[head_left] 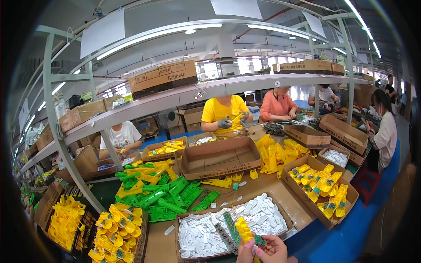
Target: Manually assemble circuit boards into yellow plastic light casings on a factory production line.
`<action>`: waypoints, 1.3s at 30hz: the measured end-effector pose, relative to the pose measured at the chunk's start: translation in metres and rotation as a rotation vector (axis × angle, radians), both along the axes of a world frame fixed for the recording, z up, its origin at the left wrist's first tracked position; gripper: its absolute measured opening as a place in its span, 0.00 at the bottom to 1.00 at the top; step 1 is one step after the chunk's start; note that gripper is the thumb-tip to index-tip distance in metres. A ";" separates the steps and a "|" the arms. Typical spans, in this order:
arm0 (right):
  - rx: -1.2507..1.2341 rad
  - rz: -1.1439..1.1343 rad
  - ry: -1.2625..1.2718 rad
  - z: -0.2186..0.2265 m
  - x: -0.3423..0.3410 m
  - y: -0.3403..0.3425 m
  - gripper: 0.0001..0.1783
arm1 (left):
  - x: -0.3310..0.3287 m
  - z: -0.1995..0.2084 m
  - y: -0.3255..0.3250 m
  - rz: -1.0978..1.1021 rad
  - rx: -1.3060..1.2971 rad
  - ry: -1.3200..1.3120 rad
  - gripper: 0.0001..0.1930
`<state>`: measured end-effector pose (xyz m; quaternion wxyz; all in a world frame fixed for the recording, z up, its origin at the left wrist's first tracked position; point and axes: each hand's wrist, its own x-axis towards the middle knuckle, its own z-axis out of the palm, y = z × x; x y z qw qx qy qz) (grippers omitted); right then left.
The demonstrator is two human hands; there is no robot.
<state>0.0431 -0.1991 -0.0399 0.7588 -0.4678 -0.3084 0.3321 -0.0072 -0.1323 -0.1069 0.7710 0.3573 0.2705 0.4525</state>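
Low in the view, my left hand (pixel 245 253) is closed, with the thumb against a yellow plastic housing (pixel 244 230) that stands upright from the grip. Beside it, my right hand (pixel 274 250) pinches a small green circuit board (pixel 260 240) with thin wires close to the housing. Both hands are over the front edge of a cardboard tray (pixel 280 204) full of small white plastic pieces (pixel 199 234). Just behind the housing, a long strip of green circuit boards (pixel 232 228) lies on the white pieces. My fingertips partly cover what they grip.
Green housings (pixel 175 193) are heaped beyond the tray, with yellow housings (pixel 272 158) behind. Boxes of yellow parts stand left (pixel 142 236) and right (pixel 286 168). An open cardboard box (pixel 219 171) sits mid-table under a long shelf (pixel 175 96). Several people work across the table.
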 end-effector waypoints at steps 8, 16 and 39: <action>0.115 0.039 0.027 0.001 0.007 0.004 0.18 | 0.001 0.003 0.013 -0.180 0.043 -0.114 0.14; 0.133 -0.065 0.003 -0.017 0.005 0.000 0.26 | -0.010 0.027 0.003 -0.097 0.339 0.028 0.16; 0.110 0.073 0.217 -0.013 0.005 0.008 0.25 | -0.015 0.022 0.014 -0.310 0.135 -0.110 0.17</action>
